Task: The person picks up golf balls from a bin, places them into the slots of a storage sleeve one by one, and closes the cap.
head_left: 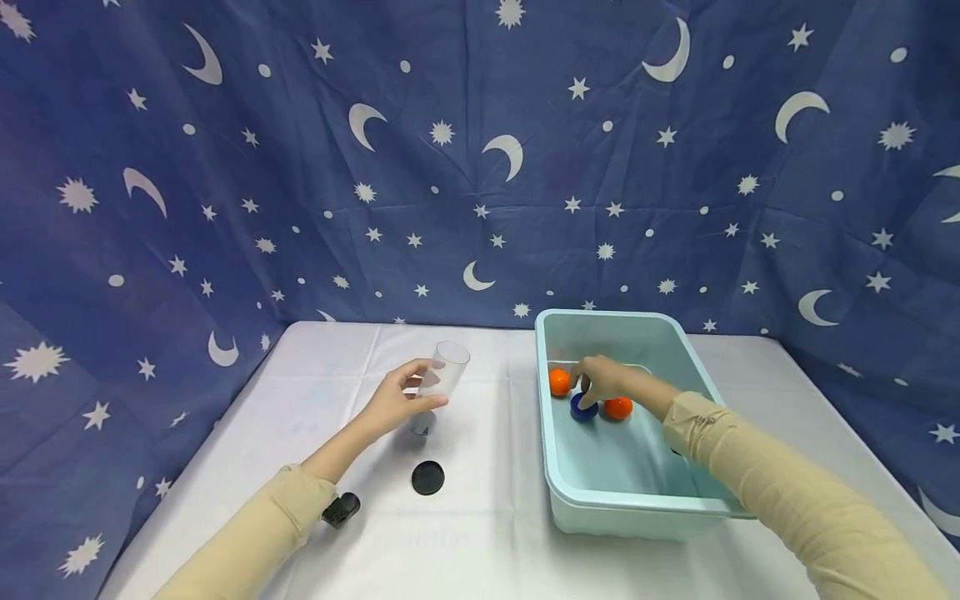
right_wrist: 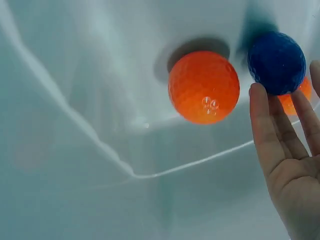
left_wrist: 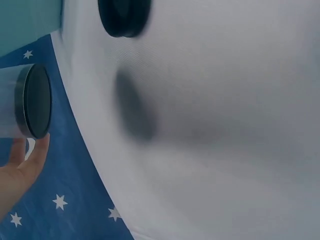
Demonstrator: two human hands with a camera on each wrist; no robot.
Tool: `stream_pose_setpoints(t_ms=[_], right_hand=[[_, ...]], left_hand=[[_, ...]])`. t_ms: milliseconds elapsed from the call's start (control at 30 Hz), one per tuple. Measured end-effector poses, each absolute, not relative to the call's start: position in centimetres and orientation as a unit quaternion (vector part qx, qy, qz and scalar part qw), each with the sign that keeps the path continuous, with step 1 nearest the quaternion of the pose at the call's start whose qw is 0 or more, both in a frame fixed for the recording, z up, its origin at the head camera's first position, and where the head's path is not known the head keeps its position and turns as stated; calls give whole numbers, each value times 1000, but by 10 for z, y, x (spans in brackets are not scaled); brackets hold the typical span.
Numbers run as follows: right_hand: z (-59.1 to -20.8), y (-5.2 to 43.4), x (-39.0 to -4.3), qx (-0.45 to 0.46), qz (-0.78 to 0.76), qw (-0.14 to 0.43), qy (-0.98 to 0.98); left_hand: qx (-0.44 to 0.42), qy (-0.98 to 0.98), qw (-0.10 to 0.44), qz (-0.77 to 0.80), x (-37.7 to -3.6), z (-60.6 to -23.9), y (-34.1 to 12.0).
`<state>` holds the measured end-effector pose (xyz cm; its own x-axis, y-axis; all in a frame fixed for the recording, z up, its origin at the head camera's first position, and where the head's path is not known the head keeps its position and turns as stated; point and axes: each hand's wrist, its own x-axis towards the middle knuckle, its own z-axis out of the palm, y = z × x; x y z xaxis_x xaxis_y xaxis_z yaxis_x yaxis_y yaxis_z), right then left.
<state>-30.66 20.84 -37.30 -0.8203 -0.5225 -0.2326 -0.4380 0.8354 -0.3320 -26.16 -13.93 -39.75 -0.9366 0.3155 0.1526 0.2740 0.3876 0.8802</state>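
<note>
My left hand grips a clear plastic tube, tilted above the white table, its open mouth up. A dark cap covers the tube's lower end in the left wrist view. Below it on the cloth lies a round black lid. Inside the pale teal bin, my right hand pinches a dark blue golf ball, its fingertips against the ball in the right wrist view. One orange golf ball sits to the left of it, another orange golf ball to the right.
The bin's raised rim surrounds the right hand, whose forearm crosses over the right side. A small black device shows beside the left sleeve. Behind the table hangs a blue curtain with moons and stars.
</note>
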Motion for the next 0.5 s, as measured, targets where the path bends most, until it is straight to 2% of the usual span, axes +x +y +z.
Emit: stream_pose_setpoints(t_ms=[233,500], right_hand=[[-384,206,-305,-240,-139,157,948],[-400,218,-320,-266,-159,156,938]], left_hand=[[186,817,24,546,-260,-390,-125],[196,825,17,530,-256,-385,-113]])
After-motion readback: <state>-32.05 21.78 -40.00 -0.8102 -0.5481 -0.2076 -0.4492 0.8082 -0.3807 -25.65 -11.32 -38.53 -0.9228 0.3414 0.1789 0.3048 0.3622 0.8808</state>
